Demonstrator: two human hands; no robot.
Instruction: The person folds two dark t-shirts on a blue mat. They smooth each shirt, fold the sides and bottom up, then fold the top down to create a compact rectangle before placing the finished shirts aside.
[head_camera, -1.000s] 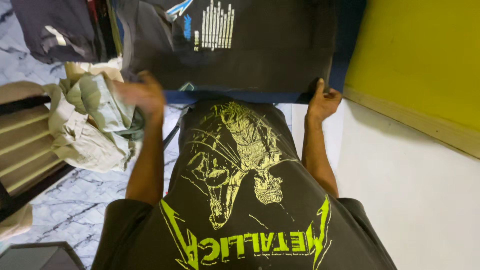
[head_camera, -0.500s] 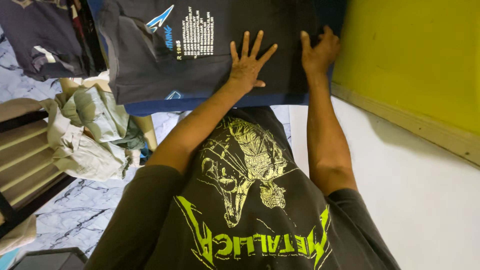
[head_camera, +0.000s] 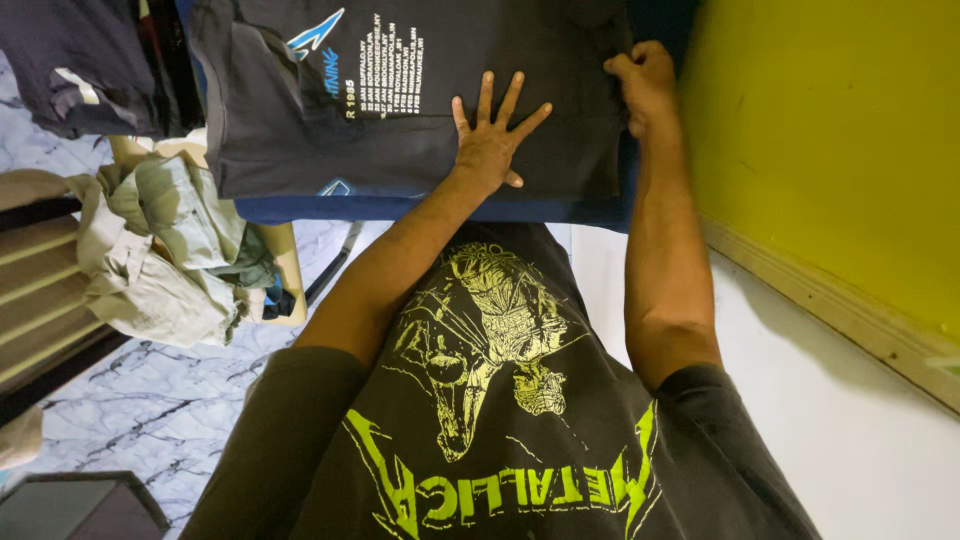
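A dark grey t-shirt (head_camera: 300, 120) with white and blue print lies spread on a blue padded surface (head_camera: 420, 208) in front of me. My left hand (head_camera: 490, 140) rests flat on the shirt's near part, fingers spread wide, holding nothing. At the shirt's right edge, beside the yellow wall, my right hand (head_camera: 645, 85) has its fingers curled on the fabric. My own black shirt with yellow-green print fills the lower middle of the view.
A heap of pale crumpled clothes (head_camera: 150, 250) sits on a slatted wooden seat (head_camera: 40, 290) at the left. Another dark garment (head_camera: 90, 60) hangs at top left. A yellow wall (head_camera: 850, 130) stands close on the right, with marbled floor (head_camera: 150, 400) below left.
My left hand came from the clothes heap onto the shirt and now lies flat there. My right hand moved up the shirt's right edge and curled its fingers on the fabric.
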